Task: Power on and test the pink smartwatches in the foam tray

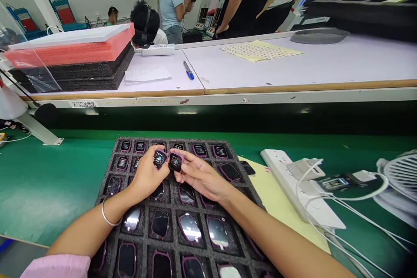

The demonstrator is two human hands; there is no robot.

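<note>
My left hand [148, 177] pinches a small purple-cased glass-faced watch [159, 158], right hand [199, 177] a second watch [176, 162]; judged light, scratch-prone: grip case edges.

Much of the tray and its surroundings is covered, cropped or unreadable.

The foam tray [104, 184] runs off the bottom edge, which cuts its nearest row of watches, and both forearms cover several pockets. The left grip [148, 176] wraps the sides of a purple watch [160, 158]. The right grip [200, 178] does the same to a second watch [175, 162], and the writing on both lit screens is too small to read. The yellow sheet [280, 204] lies partly under the tray. The fan [399, 178] is cropped by the right edge, the label [83, 104] is illegible, and the person in black [257, 0] is cut off at the shoulders.
</note>
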